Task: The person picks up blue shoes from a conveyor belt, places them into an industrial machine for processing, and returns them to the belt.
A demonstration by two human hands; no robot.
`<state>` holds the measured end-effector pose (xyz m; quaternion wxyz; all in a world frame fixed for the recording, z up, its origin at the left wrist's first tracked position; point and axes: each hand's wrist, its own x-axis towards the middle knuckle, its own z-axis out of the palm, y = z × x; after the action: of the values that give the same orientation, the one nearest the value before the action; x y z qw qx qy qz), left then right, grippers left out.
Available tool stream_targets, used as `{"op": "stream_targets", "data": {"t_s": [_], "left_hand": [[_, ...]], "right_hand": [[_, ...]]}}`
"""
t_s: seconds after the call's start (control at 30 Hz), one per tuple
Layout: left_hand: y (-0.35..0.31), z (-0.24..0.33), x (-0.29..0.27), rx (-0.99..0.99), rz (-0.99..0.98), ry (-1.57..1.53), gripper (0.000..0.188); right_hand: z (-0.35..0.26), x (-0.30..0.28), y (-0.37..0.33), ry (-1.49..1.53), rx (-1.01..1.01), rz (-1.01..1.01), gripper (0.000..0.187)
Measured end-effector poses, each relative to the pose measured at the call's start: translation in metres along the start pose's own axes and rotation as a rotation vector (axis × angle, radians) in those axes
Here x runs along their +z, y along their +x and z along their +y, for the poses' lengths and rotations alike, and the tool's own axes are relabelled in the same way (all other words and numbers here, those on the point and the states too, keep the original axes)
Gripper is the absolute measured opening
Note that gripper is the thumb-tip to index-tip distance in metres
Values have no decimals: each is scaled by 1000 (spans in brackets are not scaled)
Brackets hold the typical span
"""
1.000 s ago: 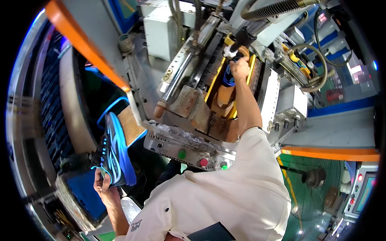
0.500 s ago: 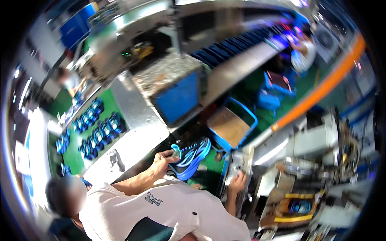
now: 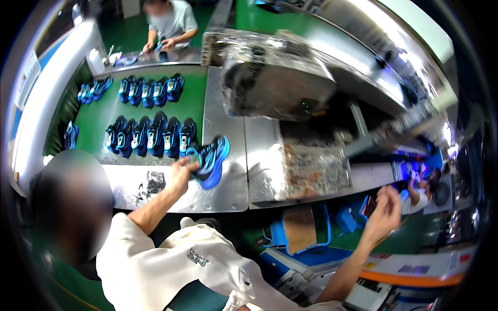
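My left hand point(image 3: 183, 172) is closed on the collar end of a black and blue sports shoe point(image 3: 213, 165). The shoe hangs over the metal edge plate beside the green conveyor belt point(image 3: 193, 98), its bright blue sole turned to the right. Close to its left, several similar shoes point(image 3: 155, 136) stand in a row on the belt, with another row point(image 3: 150, 91) beyond. My right hand point(image 3: 385, 213) is raised out to the right, fingers loosely bent and apart, somewhat blurred, and nothing shows in it.
A small dark crumpled item point(image 3: 154, 181) lies on the metal ledge by my left forearm. A plastic-wrapped machine point(image 3: 275, 83) stands beyond the plate. A blue-framed cart point(image 3: 301, 228) is below right. Across the belt, a person point(image 3: 174, 26) handles something small. A blurred head point(image 3: 75, 207) is close at left.
My view has swung left toward the belt. The shoe, still in my left hand, has come over the metal plate. My right hand has lifted away from the machine edge.
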<state>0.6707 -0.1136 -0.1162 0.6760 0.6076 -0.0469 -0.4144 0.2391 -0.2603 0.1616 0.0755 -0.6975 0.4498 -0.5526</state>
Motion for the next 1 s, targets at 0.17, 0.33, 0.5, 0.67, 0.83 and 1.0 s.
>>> {"op": "stream_targets", "data": {"t_s": [0.17,0.33,0.5,0.67,0.83,1.0], "left_hand": [[191,29,-3,75,237,57,53],[395,19,-14,88,454,345,68],[499,20,-18,480,393,816,76],[509,27,-4,270,393,1050,81],[570,-27,-51,492,441,1347,77],[416,-1,-18,713,109,679,67]], "right_hand": [[-68,197,191,39,-88,-426,22],[-108,376,298,-247,-97,-658,63],[-132,531,342,-292,-60,-757,94],[-95,596,404,-550,-41,-700,65],[-114,596,368,-229,-104,-704,35],[-118,507,317,-220,-545,-306,52]]}}
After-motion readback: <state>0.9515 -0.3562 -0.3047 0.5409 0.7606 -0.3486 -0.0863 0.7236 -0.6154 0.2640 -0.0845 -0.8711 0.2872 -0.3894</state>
